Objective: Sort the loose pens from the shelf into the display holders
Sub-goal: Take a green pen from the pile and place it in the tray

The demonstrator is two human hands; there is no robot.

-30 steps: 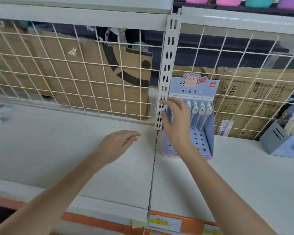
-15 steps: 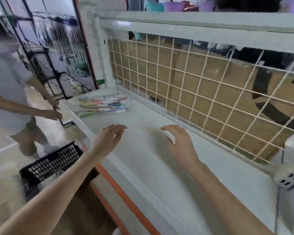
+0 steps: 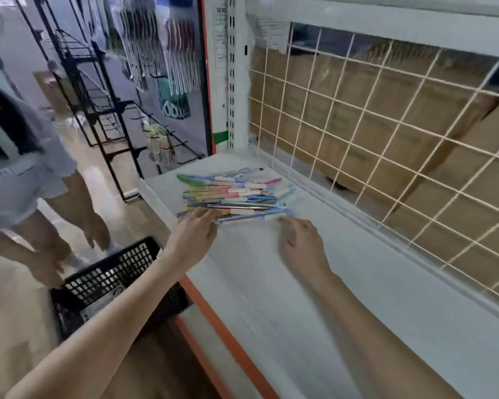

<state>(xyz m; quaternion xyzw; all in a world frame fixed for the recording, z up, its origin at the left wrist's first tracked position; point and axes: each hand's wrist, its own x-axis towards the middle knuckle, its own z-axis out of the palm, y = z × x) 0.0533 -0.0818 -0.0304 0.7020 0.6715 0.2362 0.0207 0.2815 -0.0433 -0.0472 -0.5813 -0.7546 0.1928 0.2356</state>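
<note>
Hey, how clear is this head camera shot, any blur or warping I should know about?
Head view: motion blur smears both forearms, the near shelf and the bystander at left; the pile of pens reads as colours, but no print is legible. Wide-angle distortion bows the wire grid. Lighting is soft and even, with no harsh glare. The left hand and right hand are slightly soft.

The whole view is smeared by motion. The pile of pens [image 3: 234,195] is too blurred for single pens to be counted or any print read. The near pen ends are hidden under the left hand [image 3: 191,240]. A second person [image 3: 26,180] is cut off by the left edge. Both forearms are cut by the lower edge.
</note>
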